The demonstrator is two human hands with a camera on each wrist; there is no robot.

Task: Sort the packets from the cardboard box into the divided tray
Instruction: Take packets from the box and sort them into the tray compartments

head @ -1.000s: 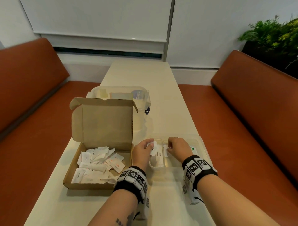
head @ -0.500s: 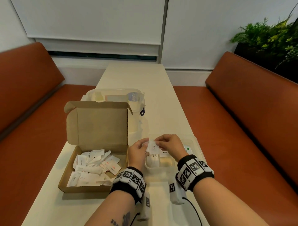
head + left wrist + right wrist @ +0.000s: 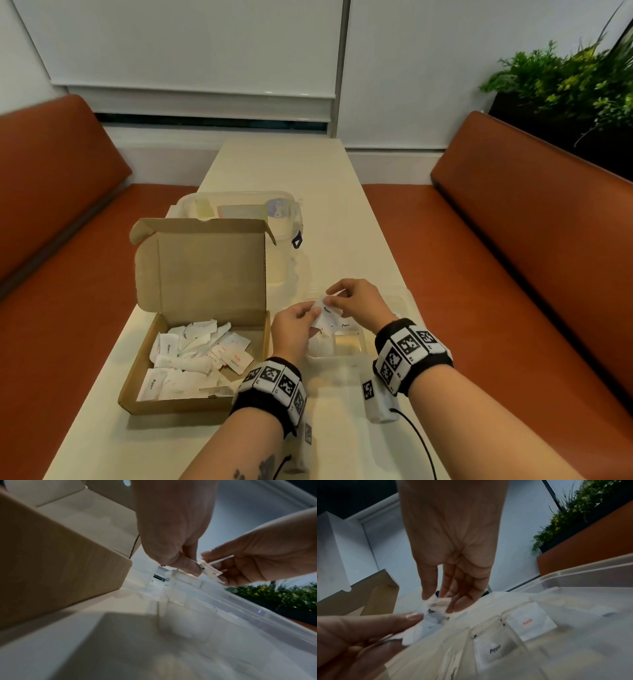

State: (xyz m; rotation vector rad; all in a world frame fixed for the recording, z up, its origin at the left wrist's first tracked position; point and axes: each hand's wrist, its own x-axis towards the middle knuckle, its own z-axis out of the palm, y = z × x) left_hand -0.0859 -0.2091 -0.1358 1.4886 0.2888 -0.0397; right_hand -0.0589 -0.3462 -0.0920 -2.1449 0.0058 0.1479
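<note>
An open cardboard box (image 3: 195,359) on the left of the table holds several white packets (image 3: 191,356). To its right lies the clear divided tray (image 3: 346,356), with a Pepper packet (image 3: 494,649) and a Salt packet (image 3: 530,623) in neighbouring compartments. Above the tray's left end, my two hands meet on one white packet with dark print (image 3: 325,313). My left hand (image 3: 313,313) pinches its left side, thumb on top (image 3: 193,568). My right hand (image 3: 330,299) pinches its far edge between thumb and fingers (image 3: 435,604). The packet (image 3: 433,616) is blurred.
A clear lidded container (image 3: 239,209) stands behind the box's raised lid (image 3: 202,267). Orange benches (image 3: 531,257) run along both sides of the narrow table (image 3: 281,164). A planter (image 3: 565,89) sits at the back right. A black cable (image 3: 421,442) trails from my right wrist.
Both hands have lifted from the tray and drawn together. My right hand, earlier down in the tray, now pinches the packet that my left hand holds.
</note>
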